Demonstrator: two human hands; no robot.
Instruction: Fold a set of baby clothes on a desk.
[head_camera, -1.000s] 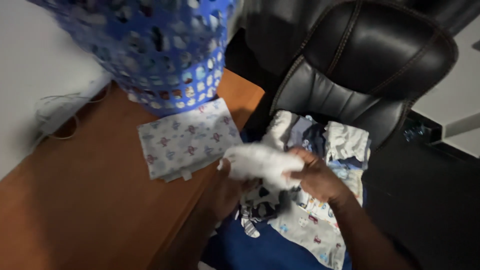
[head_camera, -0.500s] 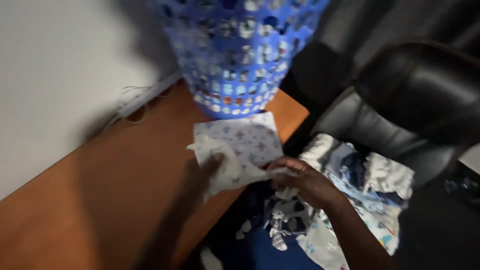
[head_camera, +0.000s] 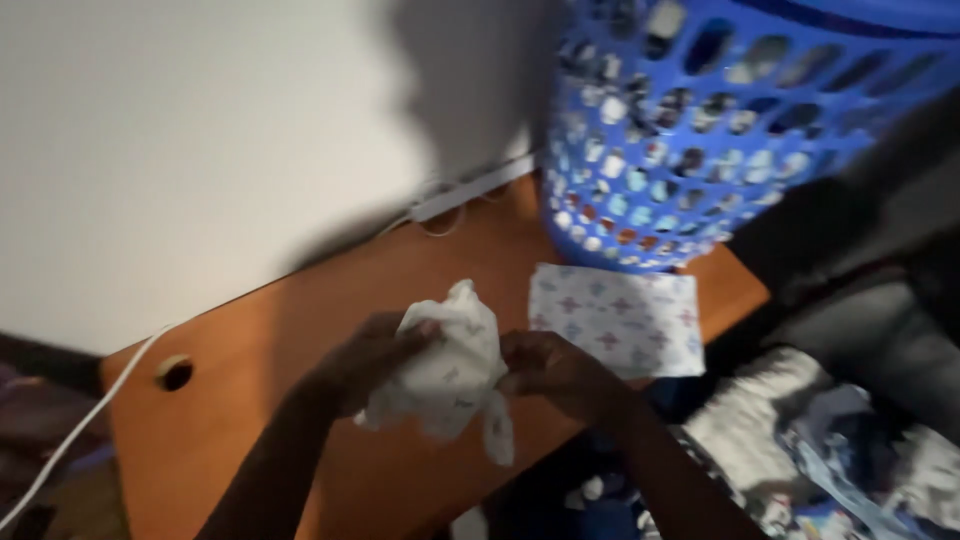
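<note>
I am gripping the small white garment (head_camera: 445, 375) in both hands, left hand (head_camera: 375, 355) and right hand (head_camera: 545, 365), above the tabletop (head_camera: 300, 320); edges should be squared like the folded cloth (head_camera: 615, 320) alongside.

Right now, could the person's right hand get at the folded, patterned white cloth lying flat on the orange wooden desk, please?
Probably yes: the folded cloth lies uncovered just beside the right hand, though that hand is pinching the crumpled white garment.

The laundry basket (head_camera: 700, 130) is blue. The folded cloth (head_camera: 615, 320) is white with little red and blue shapes. The desk (head_camera: 300, 320) is orange-brown.
</note>
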